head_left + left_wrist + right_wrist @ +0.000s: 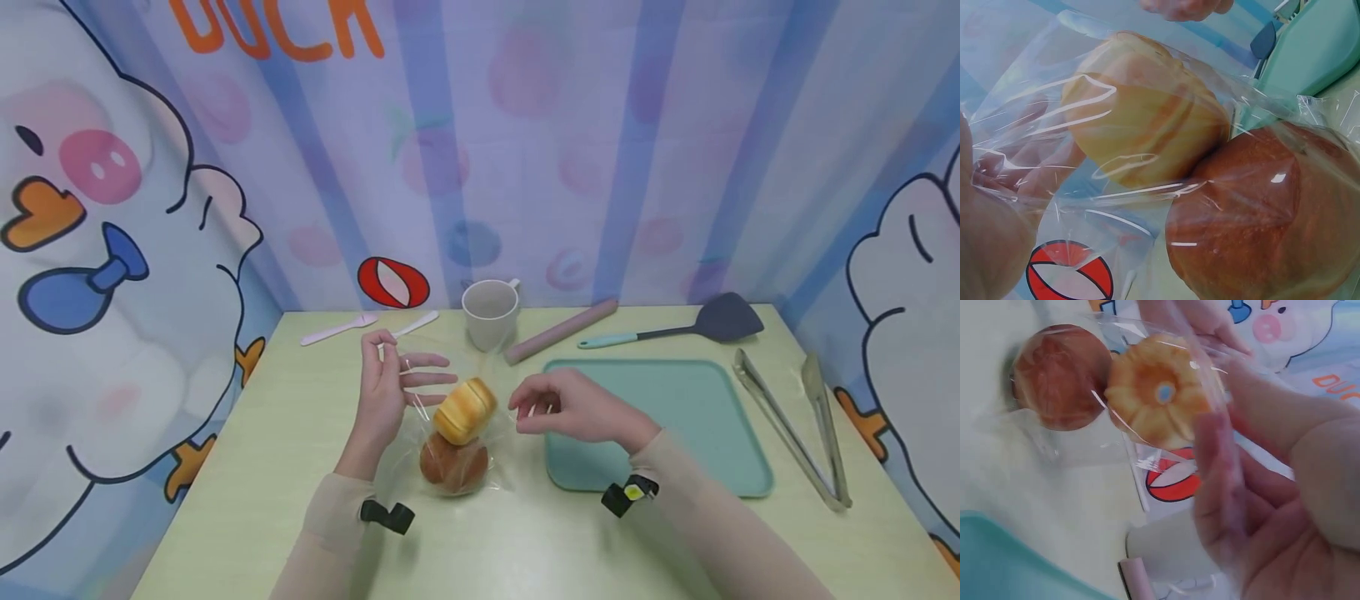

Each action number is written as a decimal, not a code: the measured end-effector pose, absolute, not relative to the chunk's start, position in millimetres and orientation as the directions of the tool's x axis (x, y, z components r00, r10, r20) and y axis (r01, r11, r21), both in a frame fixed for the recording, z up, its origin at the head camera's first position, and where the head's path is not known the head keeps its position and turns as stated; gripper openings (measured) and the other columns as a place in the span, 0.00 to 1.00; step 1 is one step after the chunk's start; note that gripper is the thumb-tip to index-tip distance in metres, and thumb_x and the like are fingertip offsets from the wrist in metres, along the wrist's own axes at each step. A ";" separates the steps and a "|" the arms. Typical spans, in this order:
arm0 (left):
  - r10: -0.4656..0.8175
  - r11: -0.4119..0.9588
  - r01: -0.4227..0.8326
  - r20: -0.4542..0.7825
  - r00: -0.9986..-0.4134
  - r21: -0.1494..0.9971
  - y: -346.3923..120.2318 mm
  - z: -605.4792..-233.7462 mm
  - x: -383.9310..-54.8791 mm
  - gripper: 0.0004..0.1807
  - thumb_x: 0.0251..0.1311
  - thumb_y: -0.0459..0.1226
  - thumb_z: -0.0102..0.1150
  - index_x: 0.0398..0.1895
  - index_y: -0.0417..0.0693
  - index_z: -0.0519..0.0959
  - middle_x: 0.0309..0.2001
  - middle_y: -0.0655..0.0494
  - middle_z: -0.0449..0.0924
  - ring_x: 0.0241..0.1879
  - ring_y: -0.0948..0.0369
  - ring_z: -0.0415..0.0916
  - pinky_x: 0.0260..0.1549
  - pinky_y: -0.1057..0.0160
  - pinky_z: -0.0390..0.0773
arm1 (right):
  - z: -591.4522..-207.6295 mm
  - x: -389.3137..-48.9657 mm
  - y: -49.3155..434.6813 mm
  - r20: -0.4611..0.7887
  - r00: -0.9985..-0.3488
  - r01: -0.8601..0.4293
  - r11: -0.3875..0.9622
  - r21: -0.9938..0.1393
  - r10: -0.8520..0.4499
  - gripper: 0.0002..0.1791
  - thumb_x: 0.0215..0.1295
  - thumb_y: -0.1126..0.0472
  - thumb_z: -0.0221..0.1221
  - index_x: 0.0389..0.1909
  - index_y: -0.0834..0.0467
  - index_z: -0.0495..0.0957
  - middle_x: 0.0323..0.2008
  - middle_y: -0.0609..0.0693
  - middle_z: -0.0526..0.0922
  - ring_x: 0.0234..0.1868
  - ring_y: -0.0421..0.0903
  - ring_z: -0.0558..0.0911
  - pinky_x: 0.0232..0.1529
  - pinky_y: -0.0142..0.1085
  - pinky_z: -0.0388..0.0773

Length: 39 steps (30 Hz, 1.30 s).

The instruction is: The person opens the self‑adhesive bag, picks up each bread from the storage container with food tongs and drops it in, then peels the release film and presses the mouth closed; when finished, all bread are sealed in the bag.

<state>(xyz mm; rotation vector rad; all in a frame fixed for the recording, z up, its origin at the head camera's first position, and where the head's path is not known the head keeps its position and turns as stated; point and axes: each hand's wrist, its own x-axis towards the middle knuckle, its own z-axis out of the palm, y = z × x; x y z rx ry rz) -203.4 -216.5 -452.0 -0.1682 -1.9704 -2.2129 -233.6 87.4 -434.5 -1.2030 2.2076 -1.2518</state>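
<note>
A clear plastic bag (pixel 501 429) hangs between my hands with two breads inside. The upper one is a small golden loaf (pixel 465 411), and under it lies a round brown bun (pixel 453 463). My left hand (pixel 386 387) is at the bag's left side with its fingers stretched out; in the left wrist view they show through the film. On the other side, my right hand (pixel 573 406) pinches the bag's edge between thumb and curled fingers. In the right wrist view the golden loaf (pixel 1157 394) turns a flower-shaped end toward that hand.
Behind the bag stand a white mug (pixel 491 315) and a mauve rod (pixel 562 331). A pink fork (pixel 337 329) and a white utensil (pixel 416 323) lie back left. At right are a green tray (pixel 660 433), a spatula (pixel 682 325) and metal tongs (pixel 795 442).
</note>
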 end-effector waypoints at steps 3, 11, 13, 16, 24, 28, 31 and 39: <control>-0.054 -0.109 0.201 0.196 -0.979 0.973 -216.3 -452.2 -203.5 0.21 0.78 0.65 0.38 0.49 0.61 0.54 0.51 0.37 0.87 0.45 0.41 0.89 0.40 0.28 0.81 | -430.8 -234.7 92.2 0.072 -0.529 -0.529 0.262 -0.807 -0.845 0.09 0.66 0.61 0.72 0.46 0.53 0.89 0.38 0.45 0.90 0.35 0.39 0.86 0.40 0.37 0.86; -0.054 -0.113 0.207 0.202 -0.978 0.972 -216.8 -452.8 -203.7 0.21 0.78 0.64 0.39 0.49 0.61 0.54 0.50 0.38 0.88 0.47 0.36 0.88 0.36 0.36 0.86 | -433.8 -229.7 90.3 0.061 -0.410 -0.713 0.278 -0.644 -0.910 0.10 0.75 0.68 0.60 0.41 0.53 0.89 0.37 0.42 0.87 0.40 0.34 0.82 0.46 0.33 0.82; -0.056 -0.114 0.208 0.203 -0.978 0.972 -216.9 -452.8 -203.5 0.20 0.79 0.64 0.39 0.49 0.61 0.54 0.49 0.39 0.88 0.47 0.36 0.88 0.35 0.39 0.87 | -436.0 -226.6 86.9 0.059 -0.415 -0.714 0.286 -0.639 -0.908 0.09 0.76 0.67 0.60 0.37 0.53 0.86 0.35 0.42 0.86 0.38 0.33 0.80 0.45 0.33 0.81; -0.061 -0.109 0.208 0.202 -0.977 0.972 -217.1 -452.7 -203.2 0.20 0.79 0.63 0.39 0.49 0.61 0.54 0.49 0.40 0.89 0.46 0.38 0.89 0.36 0.39 0.87 | -441.8 -221.4 81.4 0.061 -0.442 -0.679 0.289 -0.675 -0.895 0.05 0.72 0.64 0.66 0.34 0.52 0.84 0.31 0.40 0.83 0.33 0.33 0.78 0.39 0.31 0.80; -0.064 -0.098 0.216 0.211 -0.975 0.971 -217.1 -452.3 -203.4 0.18 0.80 0.62 0.38 0.49 0.62 0.55 0.48 0.41 0.89 0.45 0.39 0.89 0.38 0.32 0.84 | -471.5 -200.3 68.7 -0.017 -0.357 -0.585 0.238 -0.775 -0.934 0.07 0.61 0.66 0.75 0.37 0.54 0.87 0.31 0.35 0.83 0.32 0.28 0.79 0.37 0.27 0.82; -0.064 -0.097 0.217 0.212 -0.975 0.971 -216.8 -451.9 -202.7 0.18 0.80 0.62 0.38 0.49 0.61 0.55 0.48 0.41 0.89 0.46 0.36 0.88 0.38 0.32 0.84 | -479.8 -193.9 65.6 -0.011 -0.266 -0.644 0.186 -0.742 -0.964 0.10 0.64 0.74 0.68 0.38 0.56 0.87 0.36 0.40 0.85 0.39 0.29 0.81 0.43 0.25 0.82; -0.062 -0.098 0.215 0.210 -0.976 0.972 -216.7 -451.9 -202.4 0.18 0.80 0.62 0.38 0.49 0.61 0.55 0.48 0.40 0.89 0.46 0.36 0.88 0.38 0.32 0.84 | -480.9 -192.4 65.9 -0.005 -0.218 -0.677 0.154 -0.720 -0.976 0.16 0.61 0.78 0.65 0.41 0.55 0.87 0.47 0.45 0.87 0.51 0.32 0.82 0.54 0.28 0.81; -0.054 -0.095 0.219 0.214 -0.975 0.971 -216.2 -453.0 -202.6 0.19 0.79 0.63 0.38 0.50 0.62 0.55 0.50 0.38 0.88 0.44 0.43 0.90 0.35 0.39 0.87 | -467.7 -198.2 66.9 0.186 -0.411 -0.597 0.109 -0.795 -0.892 0.05 0.73 0.58 0.66 0.45 0.52 0.87 0.46 0.45 0.88 0.49 0.38 0.85 0.54 0.39 0.84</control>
